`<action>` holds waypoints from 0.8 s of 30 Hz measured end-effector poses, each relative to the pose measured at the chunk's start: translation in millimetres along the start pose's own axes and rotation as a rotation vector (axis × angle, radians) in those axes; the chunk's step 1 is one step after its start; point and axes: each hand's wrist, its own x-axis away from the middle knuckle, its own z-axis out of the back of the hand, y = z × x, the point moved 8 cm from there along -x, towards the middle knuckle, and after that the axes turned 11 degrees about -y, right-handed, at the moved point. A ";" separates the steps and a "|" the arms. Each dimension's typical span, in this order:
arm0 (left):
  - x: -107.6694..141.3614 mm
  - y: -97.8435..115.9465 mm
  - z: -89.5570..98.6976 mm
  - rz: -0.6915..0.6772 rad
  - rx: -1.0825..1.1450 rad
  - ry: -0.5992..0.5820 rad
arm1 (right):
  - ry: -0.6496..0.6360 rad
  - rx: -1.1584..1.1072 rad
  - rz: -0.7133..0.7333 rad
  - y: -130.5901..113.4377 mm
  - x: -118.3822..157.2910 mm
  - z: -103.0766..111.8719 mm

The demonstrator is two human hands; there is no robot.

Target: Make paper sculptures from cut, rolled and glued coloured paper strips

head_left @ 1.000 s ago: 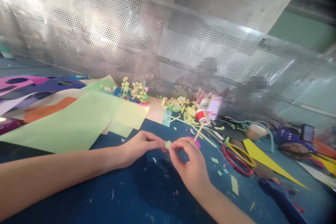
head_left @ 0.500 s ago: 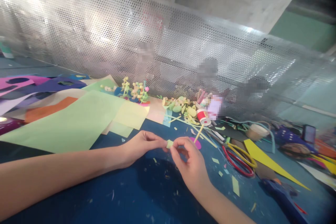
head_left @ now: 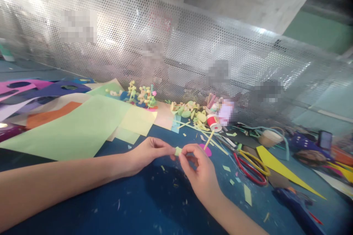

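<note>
A small pale green piece of paper (head_left: pixel 178 151) is pinched between both hands above the blue table (head_left: pixel 118 205). My left hand (head_left: pixel 147 154) grips its left end with thumb and fingers closed. From the other side, my right hand (head_left: pixel 199 165) pinches its right end. Just behind the right hand stands a thin yellow stick (head_left: pixel 209 140) on a magenta disc (head_left: pixel 205 150). Paper scraps, among them a light green strip (head_left: pixel 247 195), lie to the right.
Large green sheets (head_left: pixel 74 128) lie at left. Small paper models (head_left: pixel 142 95) stand by the perforated metal screen (head_left: pixel 110 36). Red- and yellow-handled scissors (head_left: pixel 250 169), a yellow paper wedge (head_left: pixel 284 169) and a blue-handled tool (head_left: pixel 296 209) are at right, near a paper cup (head_left: pixel 270 137).
</note>
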 end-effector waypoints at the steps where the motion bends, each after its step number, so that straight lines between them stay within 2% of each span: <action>1: -0.1 0.0 -0.8 -0.002 0.004 -0.007 | 0.004 0.002 -0.003 0.2 0.0 0.2; 5: 0.1 -0.6 -1.8 -0.007 0.027 -0.018 | 0.018 -0.023 -0.022 2.8 -0.3 -0.3; 10: 0.1 -0.4 -2.9 -0.027 0.055 -0.043 | 0.004 -0.198 -0.081 12.5 -0.9 -4.2; 13: -1.1 -3.9 -3.7 -0.021 0.057 -0.057 | 0.002 -0.195 -0.089 14.4 -1.6 -3.4; 19: -2.0 -15.4 2.8 0.023 0.012 0.027 | -0.051 -0.212 -0.108 16.9 -2.4 -5.5; 24: -1.3 -14.6 3.3 0.025 -0.086 0.029 | -0.046 -0.202 -0.107 17.2 -3.4 -5.4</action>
